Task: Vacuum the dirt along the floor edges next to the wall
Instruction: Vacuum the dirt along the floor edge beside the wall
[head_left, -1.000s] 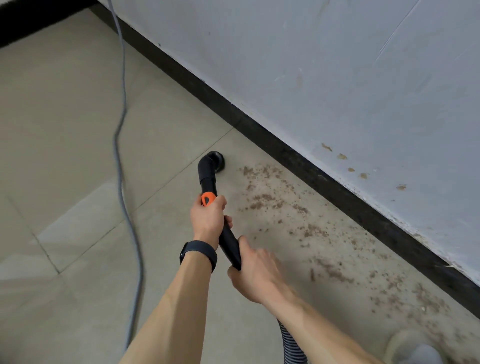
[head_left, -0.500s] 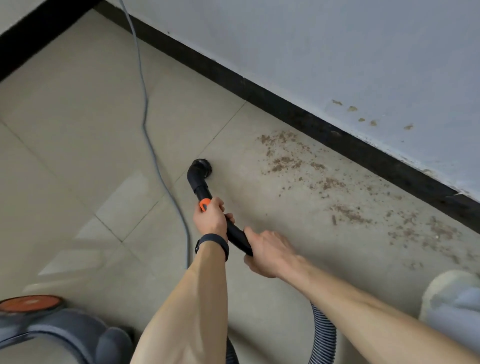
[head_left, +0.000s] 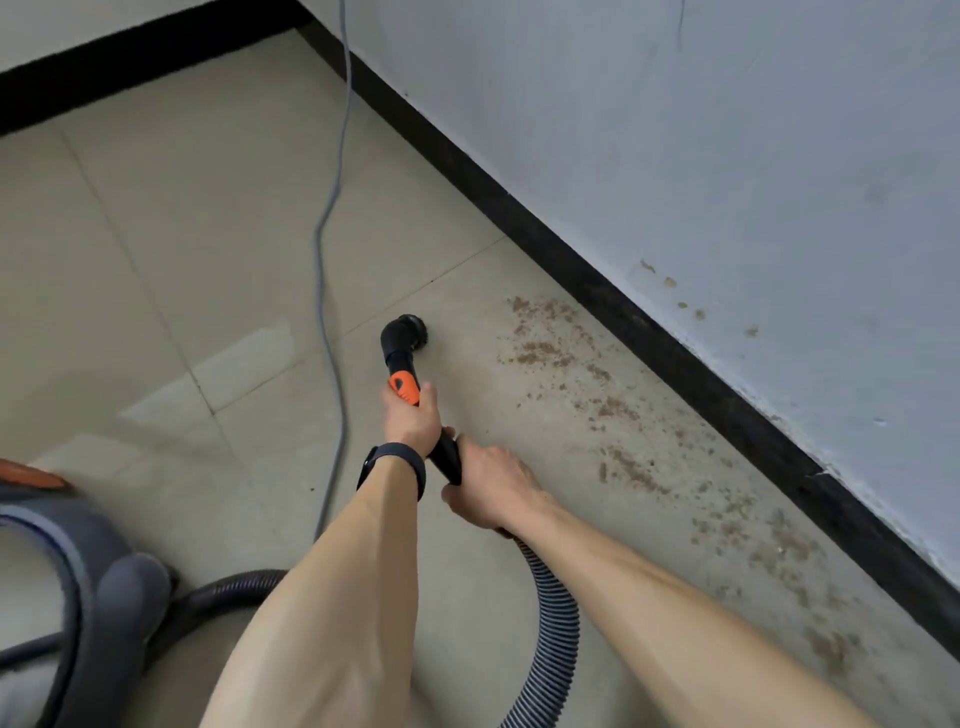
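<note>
One pale blue-grey painted wall (head_left: 727, 156) fills the upper right, meeting one beige tiled floor (head_left: 156, 260) along a black skirting strip (head_left: 571, 270). One grey canister vacuum body (head_left: 104, 597) sits at lower left. One ribbed grey hose (head_left: 556, 623) curves up to the hands, and one thin grey power cord (head_left: 332, 208) trails across the tiles just left of the nozzle.

Two hands hold one black tube (head_left: 447, 457). The left hand (head_left: 413, 421), above one black wristband (head_left: 395, 462), is wrapped round it at the orange collar (head_left: 405, 387). The right hand (head_left: 488, 488) is curled round it just behind.

One round black brush nozzle (head_left: 408, 332) is down at the floor, near the brown crumbly dirt (head_left: 613, 410) but short of it. The dirt lies in one long scatter beside the skirting.

Two things could go wrong: the nozzle could snag the nearby cord, or a fast sweep could scatter crumbs instead of lifting them.
</note>
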